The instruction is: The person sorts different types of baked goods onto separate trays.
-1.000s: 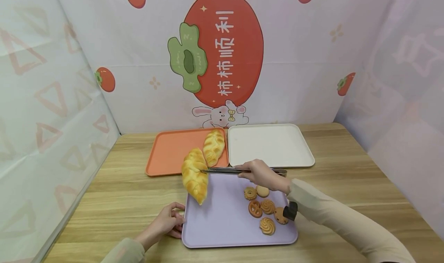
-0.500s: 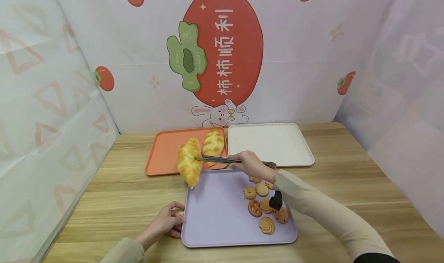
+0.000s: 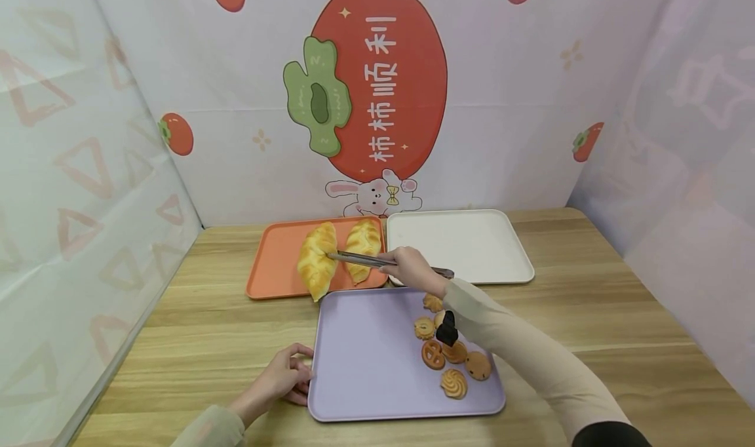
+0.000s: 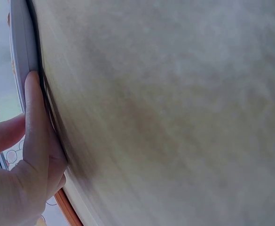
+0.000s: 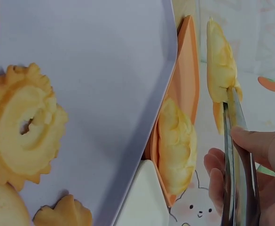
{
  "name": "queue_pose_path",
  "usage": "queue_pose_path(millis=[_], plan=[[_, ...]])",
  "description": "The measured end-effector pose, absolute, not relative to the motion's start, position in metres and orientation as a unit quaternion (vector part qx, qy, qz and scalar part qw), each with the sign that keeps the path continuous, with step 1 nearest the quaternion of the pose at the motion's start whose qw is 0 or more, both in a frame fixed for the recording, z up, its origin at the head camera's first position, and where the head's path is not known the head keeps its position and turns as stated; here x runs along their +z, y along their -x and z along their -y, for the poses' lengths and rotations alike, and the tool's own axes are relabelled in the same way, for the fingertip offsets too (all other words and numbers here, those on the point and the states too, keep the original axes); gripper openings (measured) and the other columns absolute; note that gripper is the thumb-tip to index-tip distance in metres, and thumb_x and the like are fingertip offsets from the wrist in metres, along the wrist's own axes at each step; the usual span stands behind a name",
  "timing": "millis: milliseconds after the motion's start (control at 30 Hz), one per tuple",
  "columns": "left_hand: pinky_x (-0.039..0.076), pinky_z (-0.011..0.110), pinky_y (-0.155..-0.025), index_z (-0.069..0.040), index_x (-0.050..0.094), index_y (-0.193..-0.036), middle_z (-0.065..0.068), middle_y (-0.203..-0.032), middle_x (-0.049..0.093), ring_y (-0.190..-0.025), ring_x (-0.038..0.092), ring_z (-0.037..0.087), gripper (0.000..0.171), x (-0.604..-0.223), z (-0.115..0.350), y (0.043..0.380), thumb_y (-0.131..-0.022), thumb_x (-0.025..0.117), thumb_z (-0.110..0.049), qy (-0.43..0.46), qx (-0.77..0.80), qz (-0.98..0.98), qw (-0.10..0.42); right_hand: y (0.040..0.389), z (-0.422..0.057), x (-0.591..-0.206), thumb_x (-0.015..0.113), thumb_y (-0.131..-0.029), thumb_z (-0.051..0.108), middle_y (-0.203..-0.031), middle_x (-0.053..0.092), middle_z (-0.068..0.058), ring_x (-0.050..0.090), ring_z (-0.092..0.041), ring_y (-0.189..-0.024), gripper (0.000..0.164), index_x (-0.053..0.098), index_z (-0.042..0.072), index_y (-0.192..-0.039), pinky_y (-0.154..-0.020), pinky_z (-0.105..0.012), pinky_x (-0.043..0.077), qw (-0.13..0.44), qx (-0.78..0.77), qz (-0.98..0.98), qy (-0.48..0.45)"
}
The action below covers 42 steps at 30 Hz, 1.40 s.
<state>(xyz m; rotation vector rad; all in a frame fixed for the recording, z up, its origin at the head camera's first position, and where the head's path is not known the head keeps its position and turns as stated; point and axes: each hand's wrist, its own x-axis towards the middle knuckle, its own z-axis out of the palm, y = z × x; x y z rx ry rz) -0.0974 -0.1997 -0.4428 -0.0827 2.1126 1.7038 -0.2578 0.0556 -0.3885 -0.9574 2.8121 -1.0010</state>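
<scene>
My right hand [image 3: 413, 269] grips metal tongs [image 3: 368, 261], whose tips pinch a large golden croissant-like bread [image 3: 316, 263]. That bread hangs over the front of the orange tray [image 3: 276, 257]; the right wrist view shows it raised above the tray. A second, similar bread [image 5: 177, 146] lies on the orange tray's right side, just beside the tongs in the head view. My left hand [image 3: 283, 376] touches the left edge of the lilac tray [image 3: 366, 375] with its fingers; the left wrist view has a fairly straight finger [image 4: 34, 101] against the tray's side.
Several cookies, among them a pretzel [image 3: 433, 354] and a swirl cookie [image 3: 454, 383], lie on the lilac tray's right half, partly under my right forearm. A white tray [image 3: 466, 240] stands at the back right, beside the orange one. A printed cloth wall [image 3: 501, 139] closes the back.
My right hand has moved forward and left with the tongs, carrying the bread from the lilac tray's back left corner to over the orange tray. My left hand has stayed put.
</scene>
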Motion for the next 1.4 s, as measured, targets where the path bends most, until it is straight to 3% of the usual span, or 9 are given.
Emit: queue_pose_path(millis=[367, 600, 867, 1167, 1400], plan=[[0.054, 0.035, -0.048, 0.011, 0.036, -0.112, 0.006, -0.069, 0.051, -0.054, 0.057, 0.015, 0.037, -0.440, 0.197, 0.098, -0.077, 0.050, 0.008, 0.036, 0.608, -0.764, 0.215, 0.267, -0.038, -0.394, 0.061, -0.082, 0.011, -0.090, 0.066, -0.010, 0.049, -0.013, -0.060, 0.027, 0.063, 0.003, -0.107, -0.052, -0.021, 0.036, 0.009, -0.317, -0.906, 0.279], [0.054, 0.037, -0.048, 0.010, 0.036, -0.112, 0.005, -0.069, 0.051, -0.053, 0.056, 0.015, 0.038, -0.441, 0.198, 0.098, -0.077, 0.050, 0.007, 0.035, 0.608, -0.764, 0.214, 0.271, -0.028, -0.398, 0.063, -0.080, 0.012, -0.093, 0.066, -0.009, 0.059, -0.017, -0.075, 0.027, 0.064, 0.004, -0.106, -0.063, -0.027, 0.048, -0.009, -0.296, -0.918, 0.265], [0.054, 0.037, -0.048, 0.011, 0.036, -0.112, 0.005, -0.069, 0.051, -0.054, 0.056, 0.015, 0.038, -0.441, 0.198, 0.098, -0.077, 0.050, 0.007, 0.036, 0.608, -0.764, 0.213, 0.275, -0.019, -0.400, 0.063, -0.081, 0.013, -0.100, 0.065, -0.010, 0.060, -0.021, -0.085, 0.028, 0.064, 0.004, -0.107, -0.070, -0.032, 0.050, -0.011, -0.278, -0.928, 0.246], [0.053, 0.035, -0.047, 0.011, 0.036, -0.111, 0.005, -0.068, 0.051, -0.053, 0.056, 0.014, 0.037, -0.439, 0.197, 0.097, -0.078, 0.051, 0.007, 0.035, 0.603, -0.768, 0.213, 0.276, -0.012, -0.400, 0.062, -0.081, 0.012, -0.099, 0.065, -0.009, 0.060, -0.019, -0.080, 0.028, 0.063, 0.004, -0.107, -0.068, -0.029, 0.049, -0.002, -0.274, -0.935, 0.227], [0.053, 0.034, -0.047, 0.010, 0.036, -0.112, 0.005, -0.069, 0.052, -0.053, 0.056, 0.015, 0.037, -0.439, 0.197, 0.096, -0.077, 0.051, 0.007, 0.038, 0.602, -0.769, 0.211, 0.275, -0.009, -0.398, 0.062, -0.081, 0.013, -0.082, 0.065, -0.007, 0.050, -0.014, -0.062, 0.018, 0.067, 0.005, -0.097, -0.057, -0.023, 0.041, 0.009, -0.269, -0.934, 0.234]])
